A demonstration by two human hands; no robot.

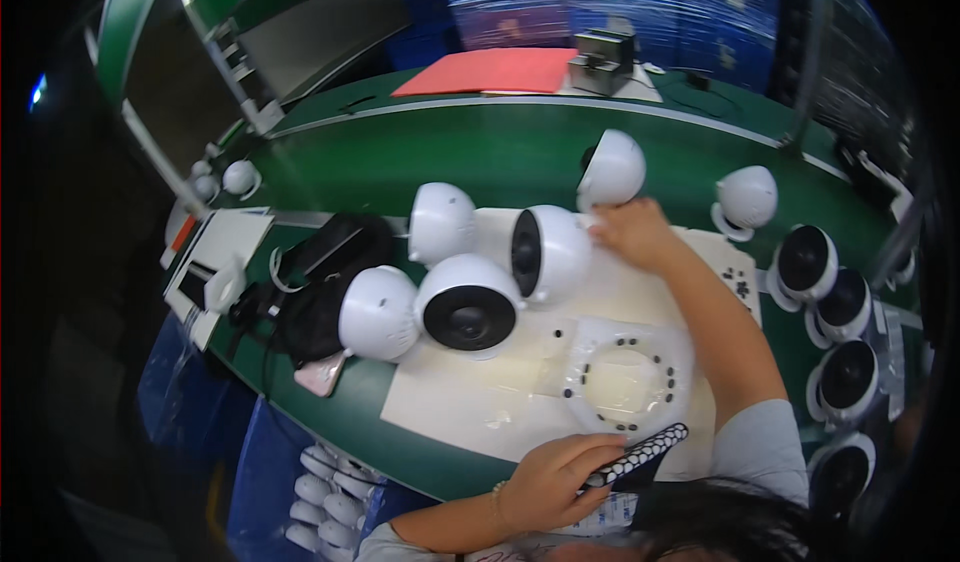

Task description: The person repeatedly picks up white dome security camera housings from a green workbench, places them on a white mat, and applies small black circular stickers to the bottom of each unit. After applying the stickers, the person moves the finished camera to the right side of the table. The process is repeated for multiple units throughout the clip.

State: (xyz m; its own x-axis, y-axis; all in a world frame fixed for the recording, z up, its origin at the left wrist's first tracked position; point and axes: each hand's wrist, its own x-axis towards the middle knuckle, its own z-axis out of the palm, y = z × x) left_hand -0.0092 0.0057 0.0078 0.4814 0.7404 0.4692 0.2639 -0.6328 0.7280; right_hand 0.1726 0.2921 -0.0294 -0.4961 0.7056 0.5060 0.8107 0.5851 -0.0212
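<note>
hands (560, 484): 2 | central white devices (562, 252): 5 | right-edge black-faced devices (847, 375): 4 | white ring (678, 382): 1

- The paper sheet (455, 402) lies on the table (350, 432).
- On the sheet, toward its right side, lies the ring (680, 372); the left hand (560, 477) is in front of it.
- Left of the ring and farther back, four round devices (468, 277) stand close together.
- Behind them, to the right, another device (615, 167) is at the right hand (632, 232).
- More devices (848, 374) stand in a row along the table's right side.
- Below the table's left front edge is the bin (250, 482).
</note>
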